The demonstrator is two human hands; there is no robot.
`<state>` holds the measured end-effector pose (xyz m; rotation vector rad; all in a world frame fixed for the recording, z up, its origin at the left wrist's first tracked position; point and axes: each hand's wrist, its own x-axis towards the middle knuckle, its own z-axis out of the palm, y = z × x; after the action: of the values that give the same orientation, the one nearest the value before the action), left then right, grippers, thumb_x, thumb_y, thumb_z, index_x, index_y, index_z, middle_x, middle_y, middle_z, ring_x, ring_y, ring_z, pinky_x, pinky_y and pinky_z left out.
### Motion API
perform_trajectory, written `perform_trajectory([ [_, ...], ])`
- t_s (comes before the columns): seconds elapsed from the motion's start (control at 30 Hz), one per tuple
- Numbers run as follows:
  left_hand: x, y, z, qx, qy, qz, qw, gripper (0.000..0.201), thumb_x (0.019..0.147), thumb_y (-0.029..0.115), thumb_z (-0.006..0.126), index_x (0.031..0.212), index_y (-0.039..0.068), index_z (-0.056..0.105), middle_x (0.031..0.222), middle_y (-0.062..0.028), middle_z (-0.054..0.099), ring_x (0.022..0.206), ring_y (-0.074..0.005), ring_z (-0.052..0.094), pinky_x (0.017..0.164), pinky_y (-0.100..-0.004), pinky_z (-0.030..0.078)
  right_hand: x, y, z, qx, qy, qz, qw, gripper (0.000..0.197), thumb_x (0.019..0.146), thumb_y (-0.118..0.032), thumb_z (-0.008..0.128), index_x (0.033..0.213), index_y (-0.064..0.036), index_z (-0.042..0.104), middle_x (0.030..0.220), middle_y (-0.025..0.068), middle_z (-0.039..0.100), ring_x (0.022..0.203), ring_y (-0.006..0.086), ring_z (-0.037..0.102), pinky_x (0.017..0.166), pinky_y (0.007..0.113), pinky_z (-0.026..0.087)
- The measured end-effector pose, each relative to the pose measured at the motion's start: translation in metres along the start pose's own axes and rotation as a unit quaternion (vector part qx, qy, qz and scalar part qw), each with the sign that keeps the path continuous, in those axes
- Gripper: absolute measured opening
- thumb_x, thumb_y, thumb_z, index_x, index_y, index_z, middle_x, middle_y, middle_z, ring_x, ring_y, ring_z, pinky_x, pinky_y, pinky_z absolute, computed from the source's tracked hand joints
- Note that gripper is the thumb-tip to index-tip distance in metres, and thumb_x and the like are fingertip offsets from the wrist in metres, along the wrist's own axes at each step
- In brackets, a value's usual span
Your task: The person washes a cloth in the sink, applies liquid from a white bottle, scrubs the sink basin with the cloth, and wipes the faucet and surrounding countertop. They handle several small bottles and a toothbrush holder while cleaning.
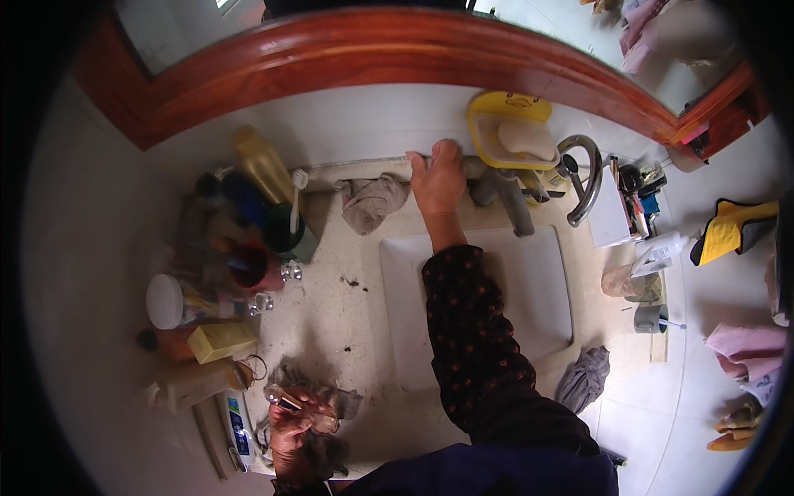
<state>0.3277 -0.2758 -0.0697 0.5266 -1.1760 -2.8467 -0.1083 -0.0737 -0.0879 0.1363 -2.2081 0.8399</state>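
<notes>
My right hand [441,183] reaches over the white sink [529,273] to the counter's back edge at the wall. Its fingers are curled with the thumb apart; a greyish bit shows between them, too hidden to name. Just left of this hand lies a crumpled grey cloth [374,201]. At the lower left, my left hand [291,426] is closed around a small clear glass-like bottle [327,422] with a shiny gold-banded end. Beneath and beside that hand another dark grey cloth [346,402] is bunched on the counter.
Right of my right hand stand the faucet [585,186] and a yellow soap dish [488,136] with soap. Along the left are a green cup [289,241] with a toothbrush, a red cup [255,269], and a gold bottle [263,165]. A dark cloth [584,379] hangs over the right front edge.
</notes>
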Motion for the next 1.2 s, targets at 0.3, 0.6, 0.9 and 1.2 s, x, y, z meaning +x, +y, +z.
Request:
perform_trajectory([
  [0.3,0.001,0.002,0.010,-0.015,0.007,0.002,1.000,0.042,0.068,0.000,0.075,0.107,0.001,0.057,0.099,-0.0126,0.061,0.093,-0.0303,0.062,0.081,-0.0484,0.055,0.003,0.000,-0.002,0.020,-0.034,0.011,0.999,0.031,0.082,-0.019,0.073,0.097,-0.0079,0.050,0.089,0.0109,0.058,0.074,0.0330,0.061,0.064,0.043,0.049],
  [0.6,0.004,-0.003,-0.004,0.011,-0.011,0.022,1.000,0.043,0.066,0.001,0.076,0.105,0.001,0.058,0.098,-0.0131,0.061,0.092,-0.0302,0.063,0.081,-0.0478,0.054,0.001,-0.002,-0.003,0.038,-0.010,0.006,0.999,0.031,0.081,-0.018,0.072,0.096,-0.0069,0.048,0.089,0.0112,0.055,0.077,0.0327,0.059,0.067,0.043,0.049],
  [0.9,0.004,-0.002,-0.001,0.035,-0.015,0.022,0.999,0.040,0.071,0.005,0.074,0.107,0.003,0.056,0.097,-0.0130,0.059,0.089,-0.0295,0.061,0.081,-0.0442,0.053,0.002,0.014,0.010,0.058,-0.011,0.035,0.998,0.043,0.076,-0.024,0.078,0.098,-0.0066,0.046,0.093,0.0109,0.053,0.080,0.0306,0.057,0.069,0.042,0.048],
  [1.2,0.002,-0.002,-0.006,0.007,-0.012,0.012,1.000,0.042,0.068,0.002,0.077,0.106,0.000,0.058,0.098,-0.0131,0.061,0.093,-0.0314,0.063,0.083,-0.0488,0.053,0.002,0.004,0.005,0.049,0.010,0.030,0.998,0.034,0.080,-0.019,0.075,0.094,-0.0061,0.047,0.091,0.0117,0.055,0.082,0.0308,0.059,0.069,0.042,0.048],
])
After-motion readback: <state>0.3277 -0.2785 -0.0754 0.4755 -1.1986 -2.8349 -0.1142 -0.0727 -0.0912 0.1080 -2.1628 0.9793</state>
